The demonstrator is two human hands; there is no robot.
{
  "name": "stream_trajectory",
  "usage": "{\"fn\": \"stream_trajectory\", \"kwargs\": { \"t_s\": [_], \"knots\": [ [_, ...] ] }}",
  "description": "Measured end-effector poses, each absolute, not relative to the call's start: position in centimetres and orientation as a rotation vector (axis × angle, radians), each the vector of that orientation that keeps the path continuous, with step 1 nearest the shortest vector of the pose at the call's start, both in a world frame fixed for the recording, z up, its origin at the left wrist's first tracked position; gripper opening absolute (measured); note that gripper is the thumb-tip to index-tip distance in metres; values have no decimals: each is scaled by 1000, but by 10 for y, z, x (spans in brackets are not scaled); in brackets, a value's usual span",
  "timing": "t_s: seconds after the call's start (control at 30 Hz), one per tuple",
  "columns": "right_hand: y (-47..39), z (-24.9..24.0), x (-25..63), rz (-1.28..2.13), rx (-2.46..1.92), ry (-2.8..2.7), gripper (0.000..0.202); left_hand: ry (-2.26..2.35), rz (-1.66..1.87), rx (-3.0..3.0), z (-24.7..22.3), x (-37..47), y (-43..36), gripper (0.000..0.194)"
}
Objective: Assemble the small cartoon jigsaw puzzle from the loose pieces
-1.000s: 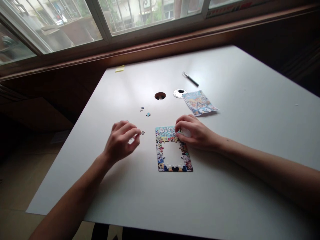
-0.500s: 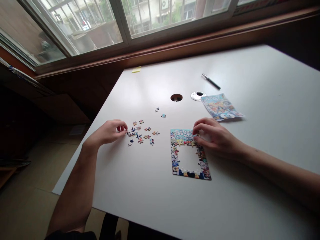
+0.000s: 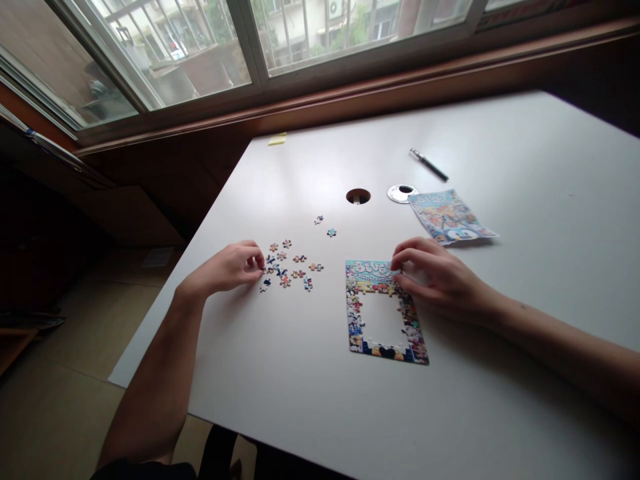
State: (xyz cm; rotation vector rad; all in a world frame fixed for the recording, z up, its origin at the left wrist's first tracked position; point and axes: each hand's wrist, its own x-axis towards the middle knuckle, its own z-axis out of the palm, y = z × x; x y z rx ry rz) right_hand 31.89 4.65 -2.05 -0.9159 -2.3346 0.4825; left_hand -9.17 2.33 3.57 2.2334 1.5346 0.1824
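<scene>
My left hand [image 3: 231, 267] is at the left side of a loose cluster of small jigsaw pieces [image 3: 285, 272]. Its thumb and fingertips are pinched together on a dark puzzle piece, which they mostly cover. My right hand [image 3: 434, 277] has its curled fingers and thumb on the upper right edge of a colourful jigsaw puzzle frame [image 3: 420, 347]. This frame lies flat, with a printed title along its top and a bare opening in the middle showing the white table.
On the white table [image 3: 280, 373], two stray pieces [image 3: 331, 233] lie beyond the cluster. Farther back are a round cable hole [image 3: 359, 196], its metal cover [image 3: 401, 194], a printed picture sheet [image 3: 450, 217], a black pen [image 3: 429, 164] and a yellow sticky note [image 3: 277, 139].
My left hand has shifted slightly right and down, its fingertips closing over a piece at the cluster's left edge. The right hand stays on the frame. The whole view has shifted a little.
</scene>
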Motion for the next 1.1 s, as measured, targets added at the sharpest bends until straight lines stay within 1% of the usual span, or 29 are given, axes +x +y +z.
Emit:
{"fn": "stream_trajectory", "kwargs": {
  "t_s": [0.07, 0.23, 0.57, 0.8, 1.0, 1.1],
  "knots": [
    [46, -20, 319, 487, -921, -2335, 9, 1535, 207, 2240, 36, -92, 23, 12],
    [46, -19, 319, 493, -920, -2345, 9, 1595, 231, 2216, 38, -92, 22, 20],
    [47, -21, 320, 496, -907, -2349, 11, 1602, 269, 2194, 38, -90, 21, 19],
    [47, -20, 320, 492, -915, -2348, 10, 1594, 263, 2215, 39, -89, 22, 13],
    [46, -19, 319, 487, -922, -2341, 10, 1620, 281, 2191, 38, -93, 23, 16],
    [45, -19, 319, 483, -924, -2342, 10, 1653, 284, 2167, 37, -95, 23, 14]
  ]
}}
